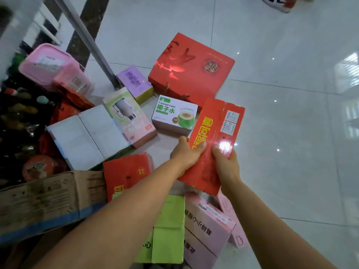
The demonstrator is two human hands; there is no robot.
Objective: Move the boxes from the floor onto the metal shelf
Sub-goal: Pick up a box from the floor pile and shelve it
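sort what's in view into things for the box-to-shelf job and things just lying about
For the job: long red box, held; coconut water box; big red box; purple box; green box; shelf post.
Just lying about: shoe; pink tub; snack packets.

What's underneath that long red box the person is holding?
The left hand and right hand grip the long red box. Below its near end lies a pink box; white floor tiles show beside it. Whatever lies directly beneath is covered.
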